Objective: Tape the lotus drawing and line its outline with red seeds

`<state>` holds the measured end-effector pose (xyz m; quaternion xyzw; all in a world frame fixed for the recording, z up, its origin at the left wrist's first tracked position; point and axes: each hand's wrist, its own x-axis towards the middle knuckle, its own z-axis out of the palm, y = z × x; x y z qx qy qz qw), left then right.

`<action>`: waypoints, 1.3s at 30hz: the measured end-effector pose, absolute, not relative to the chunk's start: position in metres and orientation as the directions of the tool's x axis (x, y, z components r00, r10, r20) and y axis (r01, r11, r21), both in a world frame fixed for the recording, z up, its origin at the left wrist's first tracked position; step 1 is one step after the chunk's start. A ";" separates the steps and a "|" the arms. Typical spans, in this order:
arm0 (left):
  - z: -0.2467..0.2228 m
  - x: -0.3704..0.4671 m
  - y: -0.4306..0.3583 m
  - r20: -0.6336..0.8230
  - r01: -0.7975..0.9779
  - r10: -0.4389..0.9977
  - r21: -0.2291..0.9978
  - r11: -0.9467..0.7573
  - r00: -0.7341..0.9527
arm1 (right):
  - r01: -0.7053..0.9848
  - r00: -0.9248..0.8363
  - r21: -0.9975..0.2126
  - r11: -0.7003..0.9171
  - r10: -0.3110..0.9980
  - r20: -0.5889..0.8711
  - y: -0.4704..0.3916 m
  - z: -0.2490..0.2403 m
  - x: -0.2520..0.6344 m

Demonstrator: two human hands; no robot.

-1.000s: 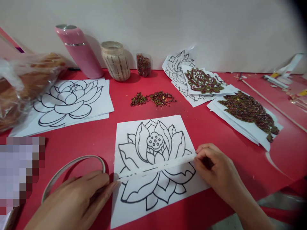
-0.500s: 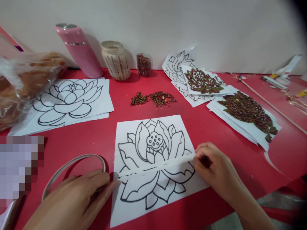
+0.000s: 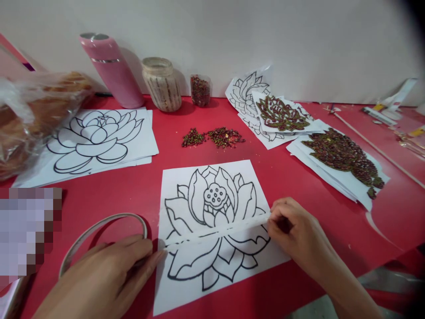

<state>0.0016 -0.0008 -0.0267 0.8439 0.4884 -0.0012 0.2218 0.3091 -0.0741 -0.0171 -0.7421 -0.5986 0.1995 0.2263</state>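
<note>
A paper with a black-line lotus drawing (image 3: 227,261) lies on the red table in front of me. Across its middle runs a narrow whitish strip of tape (image 3: 217,232), slanting up to the right. My right hand (image 3: 300,235) pinches the strip's right end at the paper's edge. At the left end, my left hand (image 3: 106,274) is closed with its thumb and fingertips on the tape. A pale ring-shaped band (image 3: 99,220), which looks like the tape's roll, curves out behind the left hand; its lower part is hidden.
Two small piles of red and green beans (image 3: 226,137) lie beyond the paper. A pink flask (image 3: 114,73), a jar (image 3: 162,86) and a bean-filled cup (image 3: 200,91) stand by the wall. Lotus sheets (image 3: 99,137) lie left beside a plastic bag (image 3: 36,119); bean-covered sheets (image 3: 341,155) lie right.
Almost nothing differs. Both hands and the tape stay in place over the drawing; the whole view has shifted very slightly.
</note>
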 end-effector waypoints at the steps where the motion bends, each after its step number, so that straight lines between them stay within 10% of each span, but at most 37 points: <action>1: -0.026 0.002 -0.001 -0.260 0.839 0.817 0.349 -0.417 0.514 | 0.798 0.204 -0.573 -0.184 0.979 -0.031 -0.074 -0.017 0.309; 39: -0.007 0.012 0.005 -0.470 0.862 0.732 0.375 -0.340 0.493 | 0.807 0.219 -0.557 -0.198 0.975 -0.029 -0.077 -0.024 0.311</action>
